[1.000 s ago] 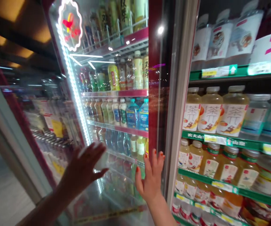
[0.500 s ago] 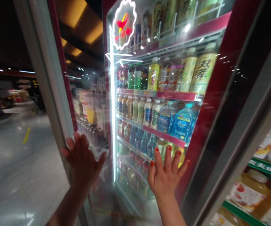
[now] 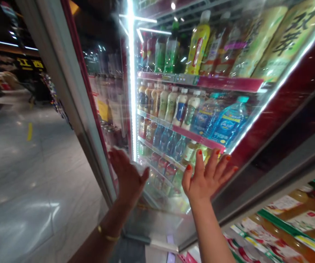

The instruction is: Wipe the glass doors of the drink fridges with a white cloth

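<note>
Slightly up and rightward across the view, the right hand point(image 3: 205, 179) has been shifted since the earlier frame, and the left hand point(image 3: 127, 177) has been moved rightward. Across the middle, the door point(image 3: 157, 215) is seen in front of both hands, its frame point(image 3: 75, 106) slanted at the left. Pale floor point(image 3: 37, 175) is shown beyond the frame. Lit shelves point(image 3: 228, 83) are seen in the glass, crossed by a light strip point(image 3: 132, 91). More bottles are stacked on the side rack point(image 3: 286, 223) at lower right. The left hand is held open, thumb apart; the right is spread wide, fingers parted. Nothing is seen gripped in either, and whether the glass is touched cannot be told. Above the right hand, a blue bottle point(image 3: 230, 122) is shown, with a yellow bottle point(image 3: 198, 44) higher up. A bracelet point(image 3: 106, 235) is worn on the left wrist; the right nails are painted orange-red
</note>
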{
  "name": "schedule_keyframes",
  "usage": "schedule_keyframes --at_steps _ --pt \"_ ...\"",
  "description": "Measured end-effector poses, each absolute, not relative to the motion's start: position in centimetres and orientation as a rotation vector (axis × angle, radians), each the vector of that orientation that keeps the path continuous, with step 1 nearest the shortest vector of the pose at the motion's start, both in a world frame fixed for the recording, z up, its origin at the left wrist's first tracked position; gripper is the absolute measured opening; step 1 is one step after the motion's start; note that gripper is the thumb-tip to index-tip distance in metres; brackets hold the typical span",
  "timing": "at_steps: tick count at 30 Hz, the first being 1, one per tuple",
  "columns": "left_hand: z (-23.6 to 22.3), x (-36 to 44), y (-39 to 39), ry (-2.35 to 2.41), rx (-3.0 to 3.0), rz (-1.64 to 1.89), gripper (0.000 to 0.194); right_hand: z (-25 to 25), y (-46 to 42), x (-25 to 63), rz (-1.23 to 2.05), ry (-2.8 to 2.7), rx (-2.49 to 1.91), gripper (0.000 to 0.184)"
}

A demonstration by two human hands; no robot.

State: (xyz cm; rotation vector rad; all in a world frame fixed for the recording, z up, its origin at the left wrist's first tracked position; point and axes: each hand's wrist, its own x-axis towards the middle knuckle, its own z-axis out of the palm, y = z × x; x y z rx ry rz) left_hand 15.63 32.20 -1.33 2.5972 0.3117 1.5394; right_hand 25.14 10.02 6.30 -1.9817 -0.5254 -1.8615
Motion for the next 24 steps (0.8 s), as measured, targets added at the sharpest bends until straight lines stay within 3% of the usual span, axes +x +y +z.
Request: schedule_keyframes --at_steps 4,6,11,17,22,24 --pt "-3.8 16.3 29.5 0.014 2.738 1.677 0.105 6.1 9.8 25.3 -1.834 -0.535 -2.006 0.083" --pt "-3.7 15.5 30.4 0.08 2.696 1.733 0.109 6.0 9.7 25.4 -1.813 -0.542 -2.021 0.084" --pt "2.1 15.7 32.0 0.459 2.494 1.769 0.11 5.7 9.7 25.5 -1.819 -0.528 -2.013 0.083" --pt "2.5 17.1 28.9 -0.049 2.738 1.747 0.112 5.6 9.7 25.5 -1.805 -0.523 -2.024 0.084" --pt "7.6 16.3 32.3 0.46 2.475 1.826 0.107 5.7 9.9 25.5 -1.817 -0.547 -1.979 0.083" --pt "10.3 17.0 31.7 0.417 2.436 1.875 0.105 5.7 10.0 25.5 -1.815 -0.549 -1.963 0.083"
